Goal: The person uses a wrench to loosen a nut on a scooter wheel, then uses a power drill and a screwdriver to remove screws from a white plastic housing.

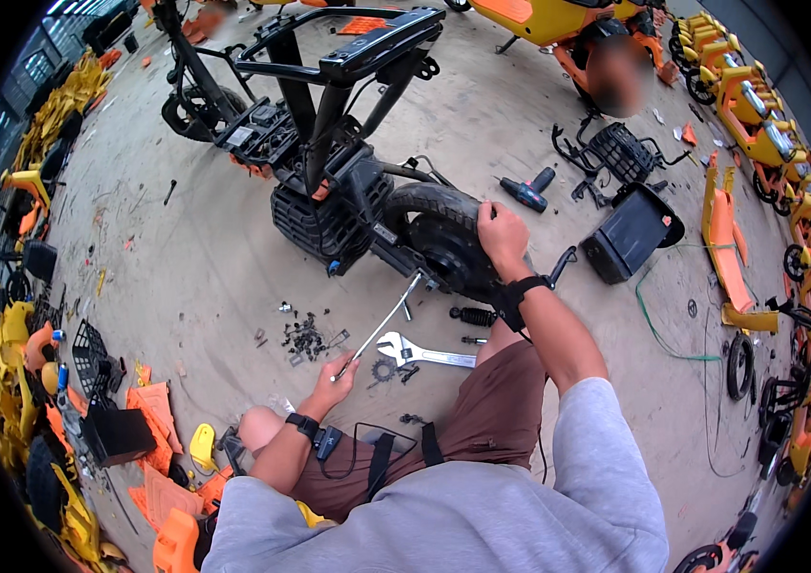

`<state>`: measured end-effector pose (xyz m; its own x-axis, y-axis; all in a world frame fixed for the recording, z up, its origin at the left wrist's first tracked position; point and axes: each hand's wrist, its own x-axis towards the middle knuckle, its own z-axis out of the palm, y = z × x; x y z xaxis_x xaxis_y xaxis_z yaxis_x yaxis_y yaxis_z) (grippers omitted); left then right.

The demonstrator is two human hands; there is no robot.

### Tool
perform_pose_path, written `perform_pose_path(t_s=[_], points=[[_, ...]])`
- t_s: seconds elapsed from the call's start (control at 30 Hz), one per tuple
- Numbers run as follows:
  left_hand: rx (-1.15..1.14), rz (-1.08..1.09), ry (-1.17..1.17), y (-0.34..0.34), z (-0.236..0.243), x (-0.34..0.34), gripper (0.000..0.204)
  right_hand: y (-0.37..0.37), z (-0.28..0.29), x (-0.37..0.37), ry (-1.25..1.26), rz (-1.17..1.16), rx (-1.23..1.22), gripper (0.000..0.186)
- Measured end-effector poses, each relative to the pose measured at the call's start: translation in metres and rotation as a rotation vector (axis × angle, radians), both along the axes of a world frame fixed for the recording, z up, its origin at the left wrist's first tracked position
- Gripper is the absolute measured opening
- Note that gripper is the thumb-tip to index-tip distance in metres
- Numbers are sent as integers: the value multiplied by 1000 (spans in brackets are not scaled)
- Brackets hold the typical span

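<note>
A stripped black scooter frame [329, 143] stands in front of me, its rear wheel [439, 244] toward me. My right hand [503, 237] is closed on the black tyre at its near right side. In my left hand [334, 377] is a long thin silver wrench [377, 329], gripped near its lower end. Its far end reaches the wheel's axle area; whether it sits on a nut I cannot tell. An adjustable wrench [429, 355] lies on the floor between my legs, beside a small toothed sprocket [383, 369]. A pile of dark screws [303, 336] is to its left.
A cordless drill [527, 191], a black basket [620, 153] and a black box [630, 234] lie to the right. A black shock absorber [473, 316] is near my right knee. Green wire [677, 353] trails over the floor. Orange and yellow panels [162, 430] are heaped at the left.
</note>
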<state>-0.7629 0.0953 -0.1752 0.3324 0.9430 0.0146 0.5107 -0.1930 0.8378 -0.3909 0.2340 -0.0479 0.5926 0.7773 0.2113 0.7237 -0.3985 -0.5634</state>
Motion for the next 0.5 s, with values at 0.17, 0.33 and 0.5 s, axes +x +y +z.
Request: perform_pose_path(t_s=[0.17, 0.33, 0.5], points=[[53, 35, -21, -5, 1, 1, 24, 4, 1, -1, -9, 17, 2, 41], [200, -102, 260, 3, -5, -11, 28, 3, 0, 0, -7, 37, 5, 40], [-104, 23, 131, 0, 35, -1, 27, 4, -5, 2, -21, 17, -14, 41]])
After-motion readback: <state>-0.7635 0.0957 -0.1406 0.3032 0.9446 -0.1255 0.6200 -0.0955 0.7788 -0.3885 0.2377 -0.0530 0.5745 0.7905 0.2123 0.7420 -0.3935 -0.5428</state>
